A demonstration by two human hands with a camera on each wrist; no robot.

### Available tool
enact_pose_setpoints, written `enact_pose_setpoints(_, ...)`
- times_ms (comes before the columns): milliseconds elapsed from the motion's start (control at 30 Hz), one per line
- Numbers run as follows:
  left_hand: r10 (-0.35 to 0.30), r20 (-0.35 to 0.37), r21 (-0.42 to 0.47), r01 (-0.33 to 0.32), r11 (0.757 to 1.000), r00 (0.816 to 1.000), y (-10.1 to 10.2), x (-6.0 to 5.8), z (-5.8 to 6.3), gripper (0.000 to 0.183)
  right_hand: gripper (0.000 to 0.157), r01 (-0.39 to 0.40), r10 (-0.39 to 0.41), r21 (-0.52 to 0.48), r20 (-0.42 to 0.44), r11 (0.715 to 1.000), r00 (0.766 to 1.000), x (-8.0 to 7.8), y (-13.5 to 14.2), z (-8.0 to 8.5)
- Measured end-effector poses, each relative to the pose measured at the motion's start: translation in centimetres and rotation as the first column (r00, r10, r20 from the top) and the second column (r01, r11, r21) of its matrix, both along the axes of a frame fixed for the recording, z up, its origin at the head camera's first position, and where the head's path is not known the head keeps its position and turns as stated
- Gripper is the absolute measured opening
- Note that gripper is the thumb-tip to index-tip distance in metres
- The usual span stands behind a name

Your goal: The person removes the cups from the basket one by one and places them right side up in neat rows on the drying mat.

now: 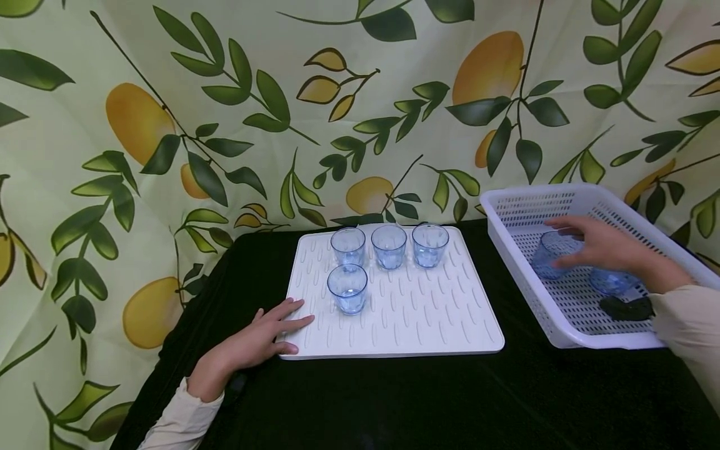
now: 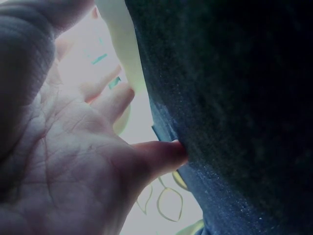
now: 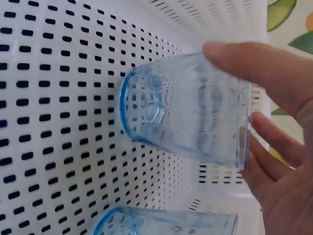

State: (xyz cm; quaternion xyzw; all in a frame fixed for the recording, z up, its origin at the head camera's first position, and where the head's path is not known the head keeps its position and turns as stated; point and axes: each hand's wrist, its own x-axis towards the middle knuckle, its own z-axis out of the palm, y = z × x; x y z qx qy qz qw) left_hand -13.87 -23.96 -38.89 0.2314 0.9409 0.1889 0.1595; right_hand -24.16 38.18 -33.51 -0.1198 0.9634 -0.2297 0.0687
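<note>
— What are you counting, biggest first?

— One patterned cloth (image 1: 320, 44) is hanging at the back, showing leaves and yellow-orange fruit. One black cloth (image 1: 365, 400) is covering the surface in front of it.

— And the next largest?

— One white basket (image 1: 520, 281) with slotted walls is standing toward the right, and one white mat (image 1: 433, 319) is lying to its left, near the middle.

— How are the hands placed?

— Two are showing. The left hand (image 1: 255, 340) is resting on the mat's left edge, close to its front corner, with the fingers spreading wide. The right hand (image 1: 610, 247) is holding a drinking glass (image 3: 190, 107) inside the basket; the thumb and fingers are curving around it near the rim, about as wide as the glass itself.

— Is that glass touching the basket's floor?

— I'm not managing to tell. Its thick blue base is pointing toward the floor.

— How many glasses altogether?

— Six, all bluish and clear. Four are standing on the mat: a left (image 1: 347, 249), a middle (image 1: 389, 249) and a right glass (image 1: 430, 245) are forming the back row, and a front glass (image 1: 347, 289) is standing just before the left one.

— So the basket is containing what?

— Two glasses: the held one and a second glass (image 1: 610, 283), partly hiding under the right hand. One small black object (image 1: 627, 308) is lying beside that second one.
</note>
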Motion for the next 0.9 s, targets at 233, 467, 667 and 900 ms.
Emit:
enact_pose_setpoints(233,-0.001,0.008,0.000,0.001,1.000,1.000,-0.09,0.02,-0.10,0.058,0.099,-0.015,0.020,-0.059,0.077,0.998,0.997,-0.02,-0.39,-0.30)
enact_pose_setpoints(467,0.005,0.010,-0.006,-0.005,1.000,1.000,-0.02,-0.04,-0.09,0.058,0.110,0.004,0.018,-0.121,0.177,0.993,0.984,-0.07,-0.14,-0.56)
enact_pose_setpoints(667,0.009,0.012,-0.005,-0.009,1.000,1.000,-0.07,-0.05,-0.17,0.059,0.108,0.005,0.017,-0.099,0.221,0.995,0.975,-0.10,0.08,-0.69)
enact_pose_setpoints(900,0.007,0.004,-0.004,-0.007,1.000,1.000,-0.11,-0.05,-0.24,0.059,0.101,-0.017,0.032,-0.079,0.194,0.997,0.981,0.10,-0.29,-0.65)
